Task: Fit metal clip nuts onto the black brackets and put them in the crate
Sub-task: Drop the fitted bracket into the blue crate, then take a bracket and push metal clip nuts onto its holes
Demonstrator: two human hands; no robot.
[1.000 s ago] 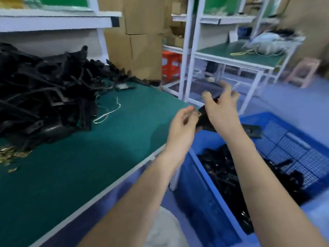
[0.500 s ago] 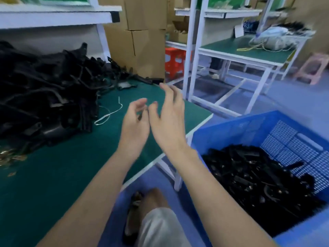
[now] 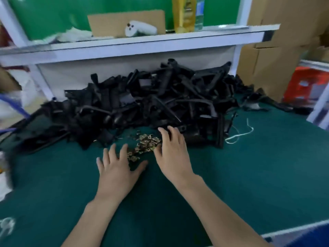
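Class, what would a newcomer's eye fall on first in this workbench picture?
A big heap of black brackets sprawls across the back of the green table. Before it lies a small pile of brassy clip nuts, flanked by the open left hand and right hand.

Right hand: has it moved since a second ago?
Yes. The right hand was out past the green table's right edge; now it is over the table, at the clip nuts before the black bracket heap.
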